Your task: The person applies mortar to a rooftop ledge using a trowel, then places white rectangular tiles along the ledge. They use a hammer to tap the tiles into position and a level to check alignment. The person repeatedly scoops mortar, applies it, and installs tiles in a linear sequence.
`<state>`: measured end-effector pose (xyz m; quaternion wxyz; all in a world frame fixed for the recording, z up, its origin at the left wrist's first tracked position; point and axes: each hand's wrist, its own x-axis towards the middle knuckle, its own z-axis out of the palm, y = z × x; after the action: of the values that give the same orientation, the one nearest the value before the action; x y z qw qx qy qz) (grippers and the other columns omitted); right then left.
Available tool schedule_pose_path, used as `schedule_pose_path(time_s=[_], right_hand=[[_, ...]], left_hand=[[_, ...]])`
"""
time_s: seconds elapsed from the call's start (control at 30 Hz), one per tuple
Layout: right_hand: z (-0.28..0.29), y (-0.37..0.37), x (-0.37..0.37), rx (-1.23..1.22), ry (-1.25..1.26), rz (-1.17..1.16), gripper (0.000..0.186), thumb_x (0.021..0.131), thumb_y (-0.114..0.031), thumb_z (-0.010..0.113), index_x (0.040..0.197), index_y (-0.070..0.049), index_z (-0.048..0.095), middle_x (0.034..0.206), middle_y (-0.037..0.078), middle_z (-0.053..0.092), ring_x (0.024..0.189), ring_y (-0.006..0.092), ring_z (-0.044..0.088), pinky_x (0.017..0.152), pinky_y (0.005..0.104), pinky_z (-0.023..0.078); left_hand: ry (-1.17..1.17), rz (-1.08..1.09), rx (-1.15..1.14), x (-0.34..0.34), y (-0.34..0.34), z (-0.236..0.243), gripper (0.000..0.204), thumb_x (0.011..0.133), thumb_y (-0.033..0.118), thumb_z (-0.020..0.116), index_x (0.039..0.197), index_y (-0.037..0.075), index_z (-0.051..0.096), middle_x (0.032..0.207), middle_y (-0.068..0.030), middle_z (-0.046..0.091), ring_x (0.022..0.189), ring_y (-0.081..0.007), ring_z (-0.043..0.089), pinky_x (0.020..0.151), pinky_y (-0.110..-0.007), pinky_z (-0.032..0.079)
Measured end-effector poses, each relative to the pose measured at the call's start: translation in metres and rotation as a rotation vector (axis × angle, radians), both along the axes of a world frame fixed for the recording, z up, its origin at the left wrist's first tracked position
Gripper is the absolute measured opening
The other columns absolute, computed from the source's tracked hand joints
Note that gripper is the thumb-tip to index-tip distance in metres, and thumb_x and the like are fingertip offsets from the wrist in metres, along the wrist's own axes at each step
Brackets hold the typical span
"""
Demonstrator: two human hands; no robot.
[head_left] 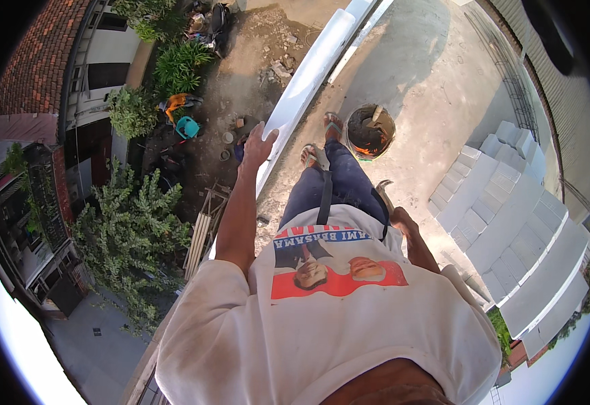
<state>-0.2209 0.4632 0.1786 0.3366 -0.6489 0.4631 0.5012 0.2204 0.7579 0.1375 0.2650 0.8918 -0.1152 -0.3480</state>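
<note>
From the head view, I see my left hand point(259, 146) with thumb and fingers spread loosely, gripping nothing, at the edge of the long pale wall point(305, 88); perhaps I keep it there for balance, since the ground beyond looks lower. Whether my palm presses on it, I cannot tell. My right hand point(403, 219) is low at my side, seemingly closed around the handle of a curved-headed tool point(386, 194), its head pointing away from me, likely so it stays clear of my leg. The round bucket point(354, 123) stands just beside my foot, probably for easy reach. Grey blocks point(497, 216) are piled farther right, presumably leaving me footing.
</note>
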Motion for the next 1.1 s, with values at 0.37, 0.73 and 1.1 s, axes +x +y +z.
schedule_pose_path(time_s=[0.37, 0.73, 1.1], right_hand=[[-0.082, 0.029, -0.120, 0.070, -0.253, 0.073, 0.030, 0.078, -0.019, 0.073, 0.094, 0.007, 0.076, 0.085, 0.021, 0.075, 0.077, 0.0273, 0.073, 0.066, 0.0459, 0.053], [-0.017, 0.056, -0.119, 0.046, -0.093, -0.397, 0.016, 0.083, -0.014, 0.071, 0.087, 0.001, 0.072, 0.078, 0.013, 0.068, 0.066, 0.0243, 0.066, 0.059, 0.0412, 0.052], [-0.052, -0.045, -0.128, -0.034, -0.183, -0.774, 0.015, 0.085, -0.012, 0.068, 0.077, 0.000, 0.064, 0.064, 0.009, 0.058, 0.049, 0.0201, 0.056, 0.044, 0.0385, 0.045]], left_hand=[[-0.058, 0.033, -0.029, -0.036, 0.054, -0.002, 0.083, 0.099, 0.058, 0.059, 0.158, 0.001, 0.044, 0.162, -0.0251, 0.043, 0.152, -0.0399, 0.038, 0.125, -0.047, 0.031], [-0.291, -0.099, -0.326, -0.102, 0.046, 0.057, 0.032, 0.097, 0.024, 0.073, 0.122, 0.004, 0.072, 0.118, -0.0191, 0.072, 0.108, -0.0323, 0.070, 0.092, -0.044, 0.055], [0.494, -0.277, 0.149, -0.225, 0.011, -0.025, 0.100, 0.081, 0.061, 0.081, 0.151, -0.002, 0.045, 0.151, -0.0328, 0.045, 0.137, -0.0468, 0.051, 0.113, -0.051, 0.046]])
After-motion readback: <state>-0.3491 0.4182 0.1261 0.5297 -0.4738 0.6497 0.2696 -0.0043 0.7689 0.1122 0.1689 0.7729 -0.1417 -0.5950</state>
